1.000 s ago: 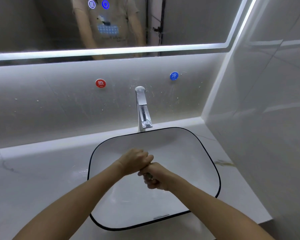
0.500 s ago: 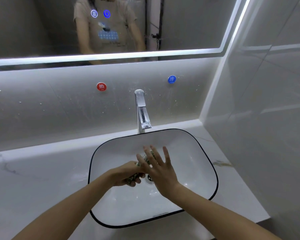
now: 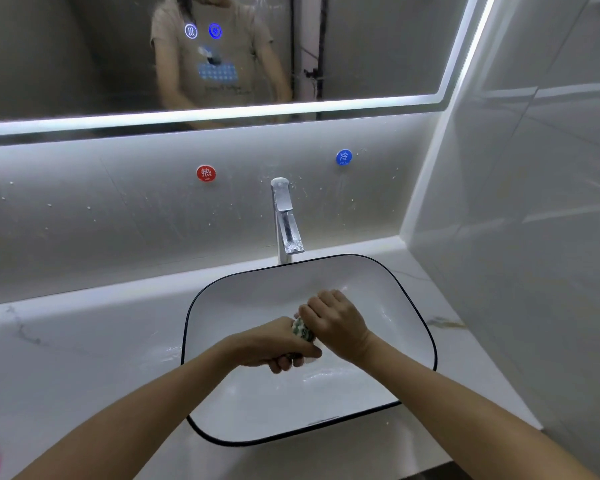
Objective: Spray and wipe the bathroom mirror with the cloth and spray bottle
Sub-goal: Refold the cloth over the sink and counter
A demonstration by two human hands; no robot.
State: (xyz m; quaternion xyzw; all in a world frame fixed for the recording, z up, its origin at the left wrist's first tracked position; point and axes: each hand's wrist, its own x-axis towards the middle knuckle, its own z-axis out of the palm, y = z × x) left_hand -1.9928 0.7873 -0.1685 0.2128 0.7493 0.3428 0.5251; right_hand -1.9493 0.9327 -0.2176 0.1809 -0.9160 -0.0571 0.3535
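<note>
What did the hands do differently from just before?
Half a second ago the right hand was spread open over the cloth; now it has closed on the cloth's far end. The left hand kept its grip throughout. Both stayed over the sink; the tap did not move.

Showing two hands: left (image 3: 274,344), right (image 3: 336,320). Showing one cloth (image 3: 302,329), one sink (image 3: 413,306), one tap (image 3: 284,220), one mirror (image 3: 378,46), two wall stickers, red (image 3: 206,173) and blue (image 3: 343,157), two lit mirror icons (image 3: 191,31).
</note>
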